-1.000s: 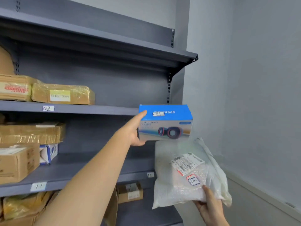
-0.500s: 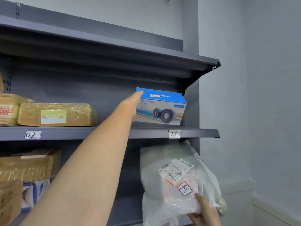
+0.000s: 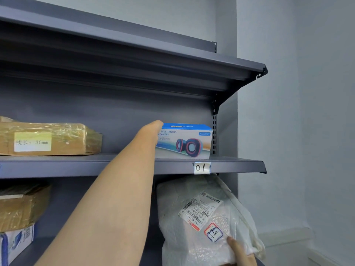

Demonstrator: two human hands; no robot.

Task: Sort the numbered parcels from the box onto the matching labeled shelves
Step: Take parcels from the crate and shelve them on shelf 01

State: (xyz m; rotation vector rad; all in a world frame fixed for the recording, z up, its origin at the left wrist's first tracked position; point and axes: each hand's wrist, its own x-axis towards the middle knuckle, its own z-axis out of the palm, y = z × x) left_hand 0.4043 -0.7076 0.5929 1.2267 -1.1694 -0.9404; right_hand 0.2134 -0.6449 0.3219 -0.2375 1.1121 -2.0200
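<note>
At the far left, a tape-wrapped cardboard parcel [image 3: 48, 139] with a white slip lies on the shelf [image 3: 76, 166], and under it sit a brown carton [image 3: 21, 206] and a blue-and-white box [image 3: 15, 244]. My left arm reaches up across the middle, and my left hand [image 3: 153, 129] meets the left end of the blue speaker box [image 3: 185, 141]; my fingers are hidden behind that end, so I cannot tell whether they grip it or only press on it. The box stands flat and upright on the shelf, just above the "01" label [image 3: 202, 167] on the front edge. Lower right, my right hand [image 3: 240, 252] holds the white bubble-wrap parcel [image 3: 201, 217] from below, thumb pressed on its face beside the handwritten "12" sticker [image 3: 213, 232].
</note>
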